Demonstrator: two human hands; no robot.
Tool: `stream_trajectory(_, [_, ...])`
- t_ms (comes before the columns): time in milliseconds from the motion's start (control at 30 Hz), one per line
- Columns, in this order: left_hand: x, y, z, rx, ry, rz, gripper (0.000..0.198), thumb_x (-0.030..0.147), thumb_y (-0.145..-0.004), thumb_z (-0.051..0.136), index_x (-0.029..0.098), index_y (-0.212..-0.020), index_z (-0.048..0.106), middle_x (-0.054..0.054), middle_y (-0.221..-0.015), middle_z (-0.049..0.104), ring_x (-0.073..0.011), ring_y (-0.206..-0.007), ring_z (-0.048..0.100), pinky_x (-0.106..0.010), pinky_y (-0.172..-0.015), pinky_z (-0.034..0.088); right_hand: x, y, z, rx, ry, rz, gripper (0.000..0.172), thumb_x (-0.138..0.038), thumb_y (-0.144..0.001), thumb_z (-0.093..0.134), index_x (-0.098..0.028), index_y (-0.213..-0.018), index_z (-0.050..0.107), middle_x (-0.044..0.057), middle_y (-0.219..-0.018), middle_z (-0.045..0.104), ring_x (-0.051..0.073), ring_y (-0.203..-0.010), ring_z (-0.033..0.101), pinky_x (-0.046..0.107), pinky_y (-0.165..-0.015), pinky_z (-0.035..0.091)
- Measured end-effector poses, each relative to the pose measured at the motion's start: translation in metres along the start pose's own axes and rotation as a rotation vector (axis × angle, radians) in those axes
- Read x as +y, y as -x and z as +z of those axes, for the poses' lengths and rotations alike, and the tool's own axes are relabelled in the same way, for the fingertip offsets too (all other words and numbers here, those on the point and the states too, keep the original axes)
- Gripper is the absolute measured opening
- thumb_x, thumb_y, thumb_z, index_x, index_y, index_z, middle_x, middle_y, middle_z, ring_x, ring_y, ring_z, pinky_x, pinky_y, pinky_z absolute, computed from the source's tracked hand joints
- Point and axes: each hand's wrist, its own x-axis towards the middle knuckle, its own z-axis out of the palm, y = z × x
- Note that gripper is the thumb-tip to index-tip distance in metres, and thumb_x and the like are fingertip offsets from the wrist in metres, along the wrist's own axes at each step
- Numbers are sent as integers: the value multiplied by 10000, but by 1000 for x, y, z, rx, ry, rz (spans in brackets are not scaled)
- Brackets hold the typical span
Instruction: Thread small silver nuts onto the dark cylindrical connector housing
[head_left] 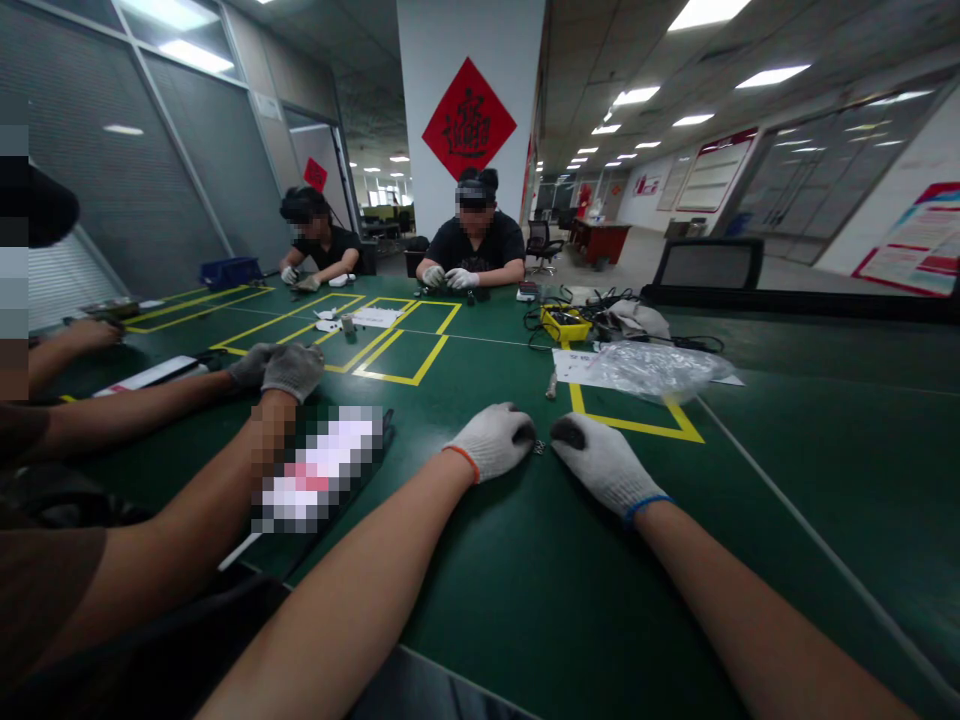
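Observation:
My left hand [495,442] wears a white knitted glove with dark fingertips and an orange cuff. Its fingers are curled in and rest close to the green tabletop. Right by its fingertips lie a few tiny shiny metal pieces [539,447], too small to name. Across a narrow gap is my right hand [604,462], gloved alike with a blue cuff, its fingers bent and pressed together. Whatever either hand pinches, if anything, is hidden. Just beyond the hands a small silvery cylinder [551,385] stands on the table.
A clear plastic bag [660,368] lies on white paper ahead to the right, near a yellow bin [565,323] among black cables. Close on my left, a co-worker's gloved hands [281,370] work above a blurred white item [322,470]. Two people sit across the table.

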Motion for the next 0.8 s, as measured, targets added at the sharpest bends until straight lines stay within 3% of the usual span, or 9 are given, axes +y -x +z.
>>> stream_trajectory(267, [0,0,-1,-16,-2,-7,198,272,-937,626,189,-1026,782,-91,-1016,699,-234,-945,681,-332,-920,549,4,-2,1,6,86,-42,175,-195,-897,642,-195,-1046,733,91,-1079,752,220,-991,703,323,-900,541])
stream_trajectory(433, [1,-1,-1,-13,-4,-18,183,292,-932,650,184,-1026,764,-91,-1016,694,-238,-959,679,-338,-926,551,6,-5,1,-18,221,-32,190,-283,-922,635,-202,-1020,777,107,-1025,718,228,-905,669,316,-806,525])
stream_trajectory(800, [2,-1,-1,-16,-37,-18,176,243,-951,593,177,-1036,732,-95,-1027,704,-240,-967,678,-338,-919,550,8,-5,1,-22,176,-33,172,-263,-927,620,-183,-1001,753,100,-1030,715,222,-945,660,314,-854,512])
